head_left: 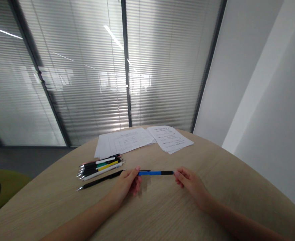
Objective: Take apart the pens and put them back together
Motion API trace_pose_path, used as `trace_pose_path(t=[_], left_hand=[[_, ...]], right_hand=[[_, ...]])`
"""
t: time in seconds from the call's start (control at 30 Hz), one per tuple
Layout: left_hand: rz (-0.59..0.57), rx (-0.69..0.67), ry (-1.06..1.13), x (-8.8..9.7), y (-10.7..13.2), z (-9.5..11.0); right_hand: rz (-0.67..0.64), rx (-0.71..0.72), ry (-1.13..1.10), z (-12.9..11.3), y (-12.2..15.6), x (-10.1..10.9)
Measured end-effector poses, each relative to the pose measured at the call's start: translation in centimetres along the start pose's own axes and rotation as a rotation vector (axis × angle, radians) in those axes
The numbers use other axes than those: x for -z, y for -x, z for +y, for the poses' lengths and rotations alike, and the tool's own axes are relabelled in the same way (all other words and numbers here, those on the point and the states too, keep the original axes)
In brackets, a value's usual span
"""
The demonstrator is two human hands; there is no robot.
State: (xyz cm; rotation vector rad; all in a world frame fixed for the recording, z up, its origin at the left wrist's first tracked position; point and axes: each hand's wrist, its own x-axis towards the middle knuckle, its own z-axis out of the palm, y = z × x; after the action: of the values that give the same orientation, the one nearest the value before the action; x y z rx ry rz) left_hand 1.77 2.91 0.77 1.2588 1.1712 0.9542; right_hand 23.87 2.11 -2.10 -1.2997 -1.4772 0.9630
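A blue pen [154,173] with a black end is held level just above the wooden table [162,214], between both hands. My left hand [127,184] pinches its left end with fingers closed. My right hand [189,182] pinches the black right end, fingers curled. To the left of my left hand lies a single black pen [101,180], and behind it a bunch of several pens [101,166] in black, green, yellow and white.
Two stacks of printed paper [127,140] [170,138] lie at the table's far edge. Behind it stand glass walls with blinds. A green chair [4,187] is at the lower left. A white wall rises on the right.
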Motion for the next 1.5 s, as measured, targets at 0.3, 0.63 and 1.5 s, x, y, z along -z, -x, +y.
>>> trace_pose_path(t=[0.3,0.63,1.5], left_hand=[[-0.017,-0.038,0.000,-0.02,0.08,-0.03],[-0.024,-0.046,-0.015,-0.06,0.19,-0.15],[-0.064,-0.074,0.125,0.31,-0.45,-0.04]], right_hand=[[0.026,0.018,-0.045,-0.08,0.05,0.01],[0.039,-0.013,-0.170,0.15,-0.08,-0.19],[-0.050,-0.210,-0.200,-0.05,-0.94,0.68]])
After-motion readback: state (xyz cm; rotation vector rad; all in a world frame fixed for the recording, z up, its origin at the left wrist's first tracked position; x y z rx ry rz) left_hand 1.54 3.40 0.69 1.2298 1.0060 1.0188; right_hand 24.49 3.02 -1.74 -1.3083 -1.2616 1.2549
